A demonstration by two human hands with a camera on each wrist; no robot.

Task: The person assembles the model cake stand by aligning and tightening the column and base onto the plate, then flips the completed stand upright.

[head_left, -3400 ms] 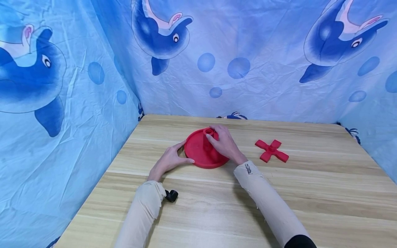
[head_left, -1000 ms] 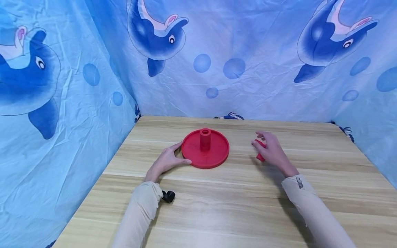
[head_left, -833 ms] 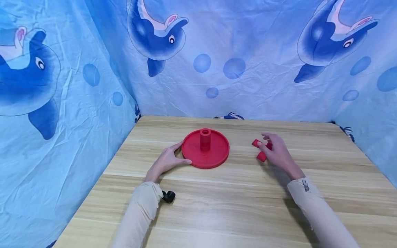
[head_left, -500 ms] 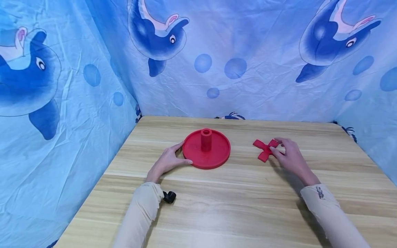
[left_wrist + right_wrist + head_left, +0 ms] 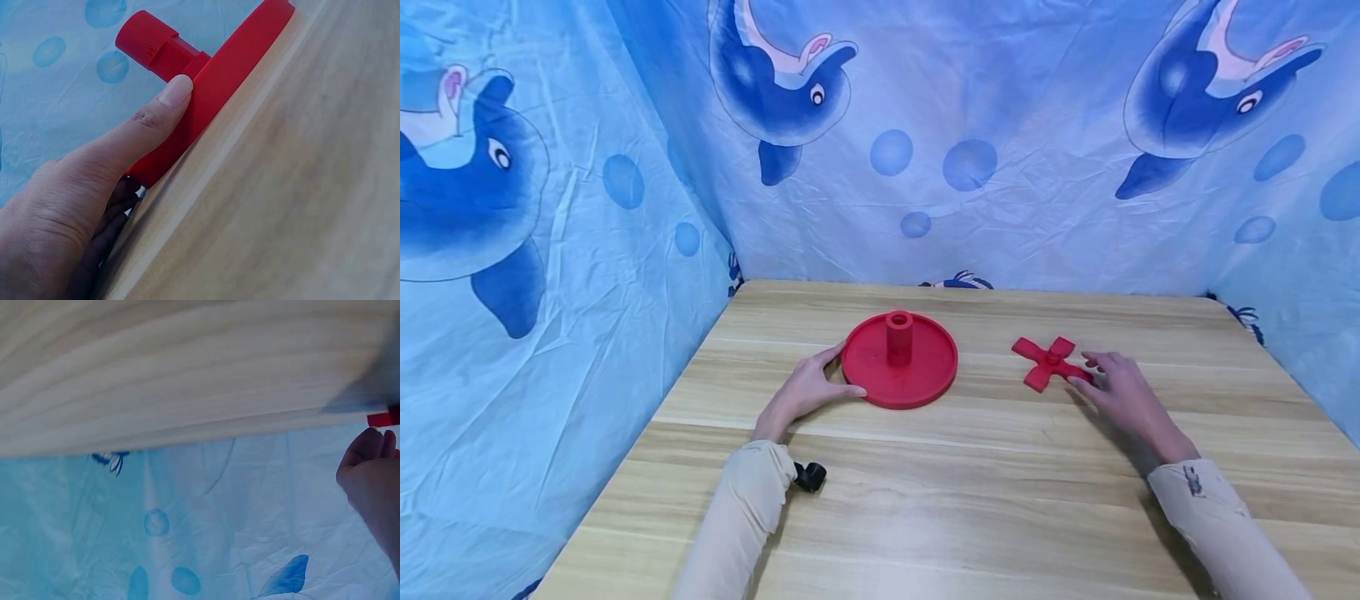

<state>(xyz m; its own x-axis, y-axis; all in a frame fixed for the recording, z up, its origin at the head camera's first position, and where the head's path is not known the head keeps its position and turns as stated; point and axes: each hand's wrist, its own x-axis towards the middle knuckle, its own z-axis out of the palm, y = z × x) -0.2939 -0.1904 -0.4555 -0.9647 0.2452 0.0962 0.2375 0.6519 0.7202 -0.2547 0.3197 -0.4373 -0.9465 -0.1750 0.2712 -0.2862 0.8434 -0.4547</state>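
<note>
A red round dish (image 5: 898, 396) with a raised rim lies on the table at centre, an upright hollow post (image 5: 898, 337) standing in its middle. My left hand (image 5: 801, 390) holds the dish's left edge, thumb at the near rim and fingers round the far side. In the left wrist view, the thumb presses against the rim (image 5: 231, 69), and the post carries a small marking. Further right lies a flat red four-armed cross piece (image 5: 1041, 367) with a short central peg. My right hand (image 5: 1123, 396) straddles its right arm, thumb on the near side, index finger beyond it.
The wood-grain table (image 5: 925, 500) is bounded at the back and sides by blue curtains (image 5: 850, 233) printed with dolphins. A black device (image 5: 811, 477) shows at the left cuff.
My right hand has left the post, crossed to the cross piece, and slid rightward over it to its right arm. The cross piece stays in place. My left hand keeps its hold on the dish.
</note>
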